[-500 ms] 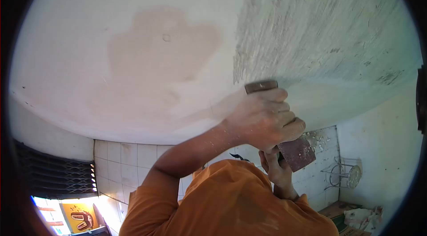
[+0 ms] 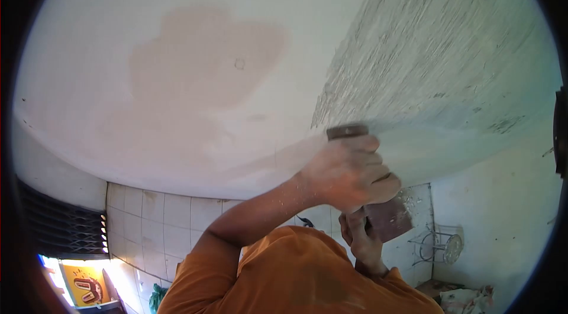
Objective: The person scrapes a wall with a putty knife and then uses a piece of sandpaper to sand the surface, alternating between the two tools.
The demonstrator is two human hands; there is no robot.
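The raised blade [image 2: 347,131] sits lower in view, and a green thing [image 2: 157,297] has appeared lower left.

I see a matt wall [image 2: 296,71], smooth on the left, rough and streaked at upper right. From here the scraper [image 2: 348,131] looks dull; the plate [image 2: 387,220], matt, is flecked with pale crumbs. I make out smudged cloth in the shirt [image 2: 313,272], smooth tiles [image 2: 155,213], a metal-looking grille [image 2: 59,222] and stool [image 2: 454,249]
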